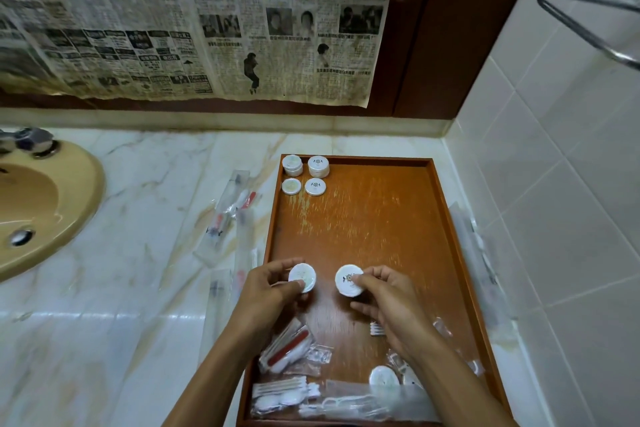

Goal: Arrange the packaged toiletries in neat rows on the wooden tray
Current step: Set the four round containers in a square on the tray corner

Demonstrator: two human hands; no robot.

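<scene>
Head view showed a person's left hand (268, 284) pinching a round white packet (302, 277) by its rim, thumb and fingers curled about the edge, and the right hand (388, 298) pinching a second round white packet (349, 280) — this one printed with a dark emblem — in the same fashion. Both packets were held just above the middle of the wooden tray (446, 218), nearer its left edge, and apart from each other.

Four similar round packets (304, 174) stood in two short rows at the far left corner of the tray, the rear pair apparently stacked. Loose clear-wrapped items (294, 350) lay jumbled along the near edge, with one more round packet (383, 378) among them. Further clear sachets (228, 215) lay on the marble counter (138, 218) beside the tray's left edge.

Judged from appearance, the round packets were light, rigid and small; a rim pinch appeared adequate and the flat faces should sit stably. The wrapping looked smooth, so slipping was possible under a loose hold. The clear sachets looked limp and slippery — better taken near the middle than by a corner.
</scene>
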